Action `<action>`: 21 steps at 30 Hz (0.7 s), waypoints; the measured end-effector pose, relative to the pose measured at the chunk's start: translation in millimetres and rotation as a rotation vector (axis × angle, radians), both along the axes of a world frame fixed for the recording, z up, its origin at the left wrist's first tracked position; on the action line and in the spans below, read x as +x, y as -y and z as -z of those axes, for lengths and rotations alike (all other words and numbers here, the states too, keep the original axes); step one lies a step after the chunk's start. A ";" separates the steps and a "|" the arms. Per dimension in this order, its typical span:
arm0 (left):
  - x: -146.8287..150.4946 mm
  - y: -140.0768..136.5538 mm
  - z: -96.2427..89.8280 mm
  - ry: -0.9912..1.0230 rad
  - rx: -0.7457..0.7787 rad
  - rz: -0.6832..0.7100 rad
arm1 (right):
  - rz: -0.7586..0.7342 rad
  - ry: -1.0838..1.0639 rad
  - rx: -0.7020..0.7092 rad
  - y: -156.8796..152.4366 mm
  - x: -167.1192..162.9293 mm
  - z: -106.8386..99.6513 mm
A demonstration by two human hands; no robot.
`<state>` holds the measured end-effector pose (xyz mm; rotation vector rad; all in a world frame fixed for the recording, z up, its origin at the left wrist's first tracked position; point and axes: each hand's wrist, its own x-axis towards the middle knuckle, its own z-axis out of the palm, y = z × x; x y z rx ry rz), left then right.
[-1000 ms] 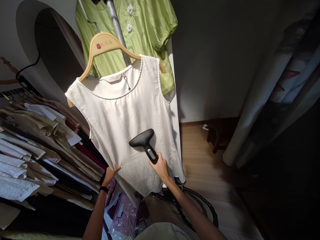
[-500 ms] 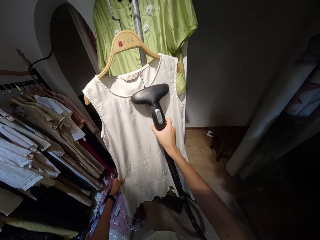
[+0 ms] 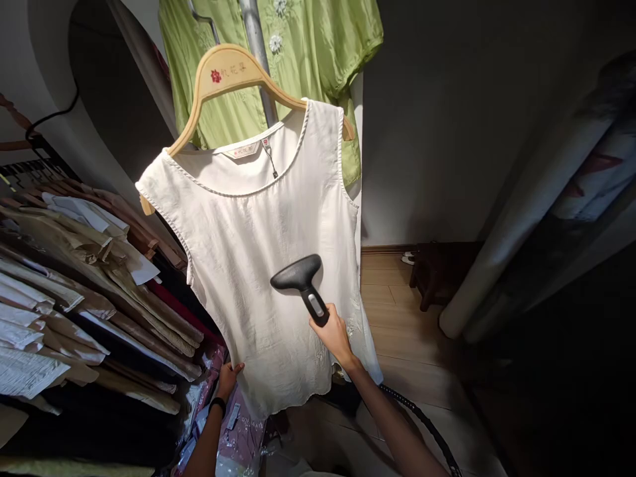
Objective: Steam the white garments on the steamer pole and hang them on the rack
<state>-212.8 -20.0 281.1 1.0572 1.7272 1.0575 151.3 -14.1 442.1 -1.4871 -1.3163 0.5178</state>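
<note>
A white sleeveless top (image 3: 248, 252) hangs on a wooden hanger (image 3: 226, 69) in front of me. My right hand (image 3: 334, 334) is wrapped round the handle of a black garment steamer head (image 3: 301, 275), which lies against the middle of the top's front. The steamer's dark hose (image 3: 422, 417) shows at the lower right, beyond my forearm. At the lower left edge of the top, my left hand (image 3: 229, 379) pinches the fabric near the hem. A small tag (image 3: 271, 156) dangles inside the neckline.
Behind the top hangs a green blouse (image 3: 318, 53) by a metal pole (image 3: 256, 40). A rack of clothes (image 3: 89, 278) fills the left side. Plastic-wrapped garments (image 3: 241, 430) lie below. A dark wooden stool (image 3: 437, 268) stands on the floor at the right.
My right hand has moved the steamer head down from the neckline to the middle of the top. My left hand keeps its hold near the hem. The view has shifted slightly.
</note>
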 end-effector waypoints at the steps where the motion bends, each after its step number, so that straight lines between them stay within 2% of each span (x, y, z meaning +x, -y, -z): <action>1: 0.0 0.3 -0.4 0.006 0.006 0.001 | -0.004 -0.011 -0.022 2.3 -0.9 17.5; 4: 0.8 3.0 -3.5 0.007 0.014 -0.002 | -0.004 -0.049 -0.087 9.7 -3.3 67.5; 7: 2.3 6.5 -8.7 -0.004 0.017 -0.010 | 0.011 -0.083 -0.149 17.8 -4.0 108.3; 9: 3.0 8.0 -12.6 -0.016 0.024 -0.015 | 0.023 -0.101 -0.175 22.3 -3.4 126.1; 11: 3.8 8.6 -16.5 -0.030 0.033 -0.021 | 0.028 -0.116 -0.181 24.2 -1.9 134.0; 13: 4.8 8.7 -20.6 -0.045 0.039 -0.025 | 0.025 -0.124 -0.171 21.8 0.7 131.2; 16: 5.9 9.1 -27.8 -0.069 0.055 -0.035 | 0.008 -0.120 -0.129 10.8 7.6 108.1; 18: 4.9 9.4 -33.6 -0.088 0.071 -0.045 | -0.012 -0.105 -0.088 1.1 14.7 81.9; 21: -0.8 9.2 -43.4 -0.124 0.093 -0.058 | -0.044 -0.060 -0.021 -12.0 27.7 31.2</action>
